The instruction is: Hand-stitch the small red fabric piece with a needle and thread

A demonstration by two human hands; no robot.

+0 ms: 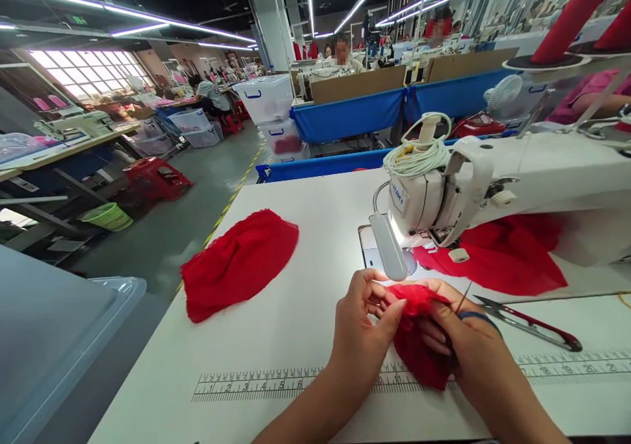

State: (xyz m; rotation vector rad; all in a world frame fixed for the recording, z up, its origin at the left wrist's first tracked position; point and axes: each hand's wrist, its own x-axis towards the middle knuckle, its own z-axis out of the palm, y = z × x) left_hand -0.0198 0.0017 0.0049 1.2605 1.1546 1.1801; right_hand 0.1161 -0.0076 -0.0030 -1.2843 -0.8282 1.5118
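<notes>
A piece of red fabric (418,339) hangs bunched between my two hands over the table front, just before the sewing machine (424,201). My left hand (363,322) pinches its upper left edge between thumb and fingers. On the other side my right hand (458,329) is closed round the fabric. A dark blue curved band (482,319) and a thin pointed metal tip show at that hand, probably thread snips, though most of it is hidden. Red-handled tweezers (537,329) lie right of my right hand. More red cloth (507,253) lies under the machine arm.
Another red fabric piece (241,263) lies flat on the table's left side. A printed ruler (256,386) runs along the front. A lamp (389,247) hangs by the needle area. Red thread cones (574,17) stand upper right. A pale plastic bin (59,352) stands left of the table.
</notes>
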